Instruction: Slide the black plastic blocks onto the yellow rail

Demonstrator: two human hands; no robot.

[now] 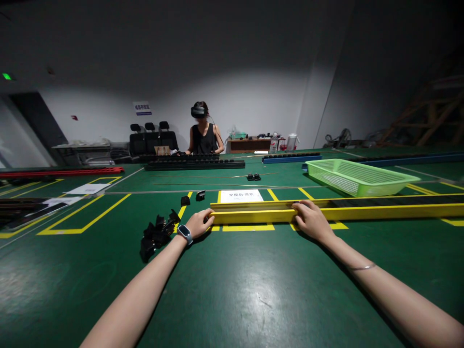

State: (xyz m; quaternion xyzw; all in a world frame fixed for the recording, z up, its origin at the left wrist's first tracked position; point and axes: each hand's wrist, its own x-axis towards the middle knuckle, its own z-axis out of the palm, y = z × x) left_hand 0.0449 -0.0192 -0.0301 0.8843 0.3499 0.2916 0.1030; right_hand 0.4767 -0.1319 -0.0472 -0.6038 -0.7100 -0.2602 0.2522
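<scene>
gripping yellow rail (253, 217) by label (241, 195) "穿模块-滑轨": left hand (197, 224), right hand (314, 221), fingers (300, 209) curled

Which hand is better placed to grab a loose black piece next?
Probably your left hand: it's beside the black pieces, at one end of the yellow rail; your right hand is farther along.

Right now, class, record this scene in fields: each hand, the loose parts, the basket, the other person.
Left hand: at the left end of the yellow rail
Right hand: on the same rail, farther right
Black parts: loose cluster, left of the left hand
Green basket: beyond the rail, toward the right
Other person: across the table
</scene>
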